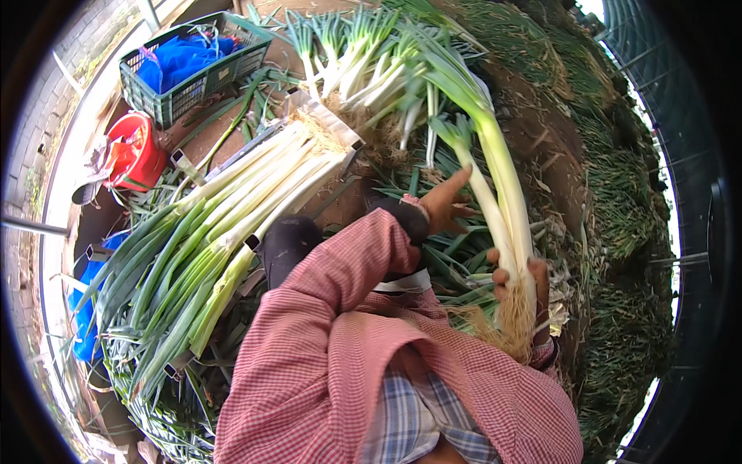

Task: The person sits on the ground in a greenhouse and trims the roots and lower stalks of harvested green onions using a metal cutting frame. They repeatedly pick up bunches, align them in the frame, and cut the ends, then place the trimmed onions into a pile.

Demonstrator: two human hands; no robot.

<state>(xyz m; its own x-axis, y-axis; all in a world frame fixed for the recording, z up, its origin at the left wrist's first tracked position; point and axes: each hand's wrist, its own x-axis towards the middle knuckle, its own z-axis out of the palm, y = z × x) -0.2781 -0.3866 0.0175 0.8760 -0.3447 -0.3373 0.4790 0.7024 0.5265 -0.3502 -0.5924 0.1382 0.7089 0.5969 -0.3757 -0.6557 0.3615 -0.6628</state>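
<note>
My right hand (519,278) grips a few long green onions (507,174) near their stringy roots, their white stalks and green leaves pointing away from me. My left hand (446,200) is beside the thinner stalk with fingers spread and nothing held. One fingertip is close to that stalk; whether it touches, I cannot tell. To the left, a row of trimmed green onions (272,168) lies in a metal frame (353,142), roots against its far end plate and leaves hanging over the near side. Beyond my hands lie several more green onions (371,64) with roots on.
A green plastic crate (203,75) with blue netting (179,61) stands at the far left. Nearer is a red bucket (142,153) holding crumpled material. Loose leaves (452,255) cover the ground below my hands. A long green leafy heap (620,203) lines the right.
</note>
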